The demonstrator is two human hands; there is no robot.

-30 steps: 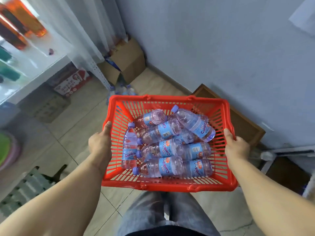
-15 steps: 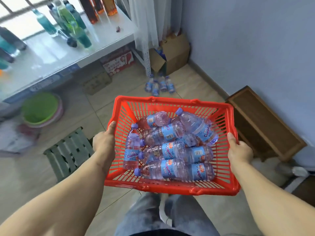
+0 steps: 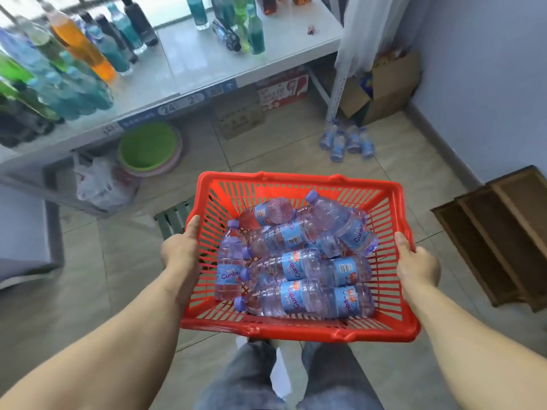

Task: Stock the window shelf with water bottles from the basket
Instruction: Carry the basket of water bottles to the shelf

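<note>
I carry a red plastic basket point(image 3: 296, 180) in front of me at waist height. Several small water bottles point(image 3: 299, 270) with blue labels and purple caps lie piled inside it. My left hand point(image 3: 180, 247) grips the basket's left rim, thumb on top. My right hand point(image 3: 414, 261) grips the right rim the same way. The white window shelf point(image 3: 207, 54) runs across the upper left, with many coloured drink bottles point(image 3: 80, 51) standing on it and a bare stretch in its middle.
On the floor under the shelf sit a green basin point(image 3: 148, 146), a white plastic bag point(image 3: 97, 184) and cartons point(image 3: 281, 90). More water bottles point(image 3: 346, 142) stand on the tiles near an open cardboard box point(image 3: 384, 87). Brown wooden frames point(image 3: 503, 232) lie at right. A green stool point(image 3: 174, 216) is just beyond the basket.
The view has swung left and toward the shelf, bringing much more of it and its bottles into sight. Both hands keep the same hold on the basket.
</note>
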